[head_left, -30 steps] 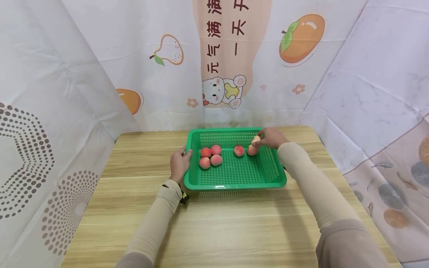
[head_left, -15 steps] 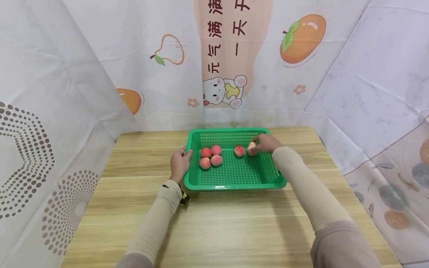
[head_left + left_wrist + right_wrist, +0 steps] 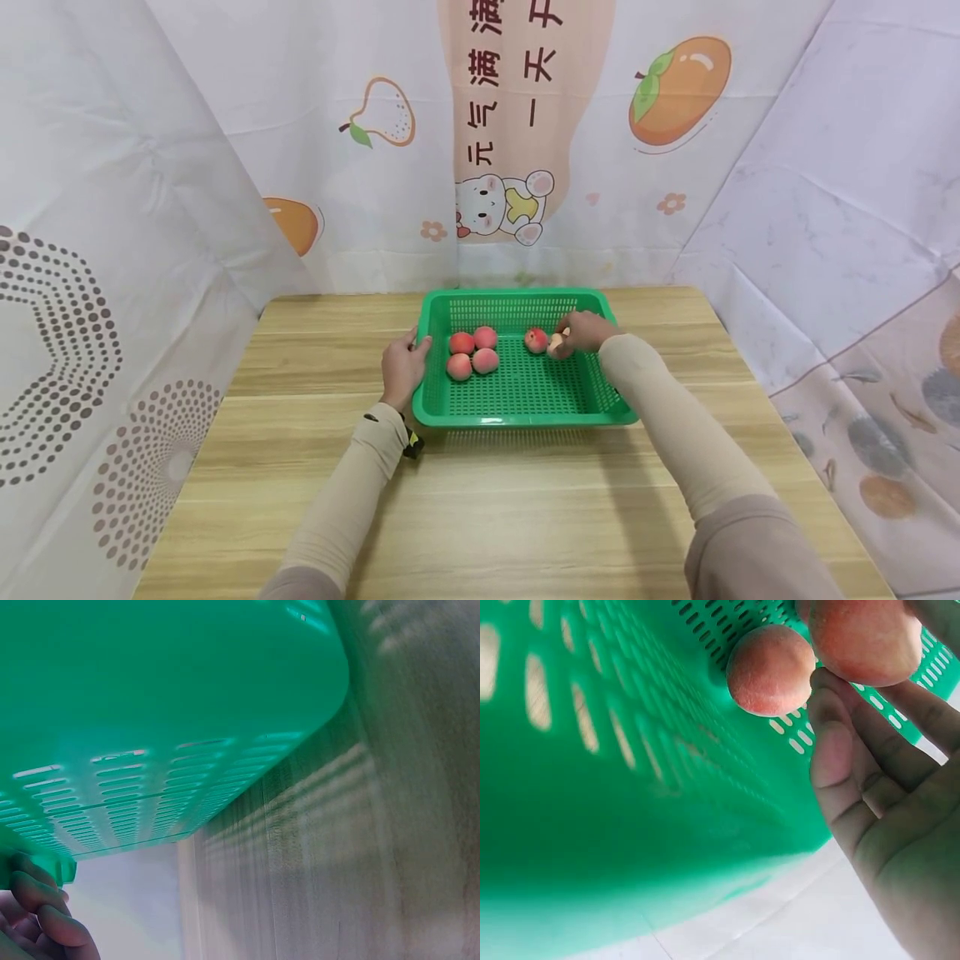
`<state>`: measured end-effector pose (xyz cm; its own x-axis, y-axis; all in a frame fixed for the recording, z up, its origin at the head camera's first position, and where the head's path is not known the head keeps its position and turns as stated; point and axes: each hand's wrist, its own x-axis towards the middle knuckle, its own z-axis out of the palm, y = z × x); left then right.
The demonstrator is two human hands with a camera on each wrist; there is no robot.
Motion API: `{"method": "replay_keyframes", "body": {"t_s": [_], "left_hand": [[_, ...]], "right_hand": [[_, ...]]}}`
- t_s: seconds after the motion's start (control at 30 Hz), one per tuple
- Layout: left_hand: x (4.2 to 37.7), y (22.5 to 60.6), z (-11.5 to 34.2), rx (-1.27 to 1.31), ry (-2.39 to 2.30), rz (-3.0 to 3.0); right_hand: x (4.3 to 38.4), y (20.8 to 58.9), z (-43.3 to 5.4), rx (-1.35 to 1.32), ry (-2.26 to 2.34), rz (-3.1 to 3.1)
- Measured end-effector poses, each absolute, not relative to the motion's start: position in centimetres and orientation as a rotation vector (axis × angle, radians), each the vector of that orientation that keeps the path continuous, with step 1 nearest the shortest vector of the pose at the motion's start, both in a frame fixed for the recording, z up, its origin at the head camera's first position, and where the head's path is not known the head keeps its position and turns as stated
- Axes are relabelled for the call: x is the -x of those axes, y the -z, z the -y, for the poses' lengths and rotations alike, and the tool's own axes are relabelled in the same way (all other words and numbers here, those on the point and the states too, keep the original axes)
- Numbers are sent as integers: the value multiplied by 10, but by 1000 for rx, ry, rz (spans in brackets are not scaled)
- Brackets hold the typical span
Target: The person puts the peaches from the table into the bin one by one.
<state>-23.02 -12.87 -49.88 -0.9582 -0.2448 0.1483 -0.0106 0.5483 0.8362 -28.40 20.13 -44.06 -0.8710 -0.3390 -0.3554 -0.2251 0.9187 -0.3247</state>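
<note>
A green plastic basket [image 3: 525, 420] stands on the table. My left hand [image 3: 402, 367] grips its left rim, thumb on top; in the left wrist view the curled fingers [image 3: 56, 915] lie under the rim. My right hand [image 3: 588, 330] is inside the basket at the right and holds a peach [image 3: 866, 641] between thumb and fingers. Close by it another peach [image 3: 771, 671] rests in the basket. To the left of that hand lies a red peach [image 3: 536, 340]. Fingers partly hide the held peach in the head view.
Several peaches [image 3: 461, 342] sit together at the basket's left side. The wooden table [image 3: 510, 517] extends in front of the basket. Printed curtains [image 3: 375, 208] hang behind and on both sides.
My right hand has moved left and lower in the basket with the held peach. The left hand stays on the rim.
</note>
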Motion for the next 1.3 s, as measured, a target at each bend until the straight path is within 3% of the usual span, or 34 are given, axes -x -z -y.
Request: {"method": "replay_keyframes", "body": {"t_s": [1.0,1.3], "left_hand": [[230,498,129,-227,1386,2534],[229,496,128,-227,1375,2534]], "right_hand": [[281,471,-191,367,411,-2541],[279,465,-188,394,401,-2529]]}}
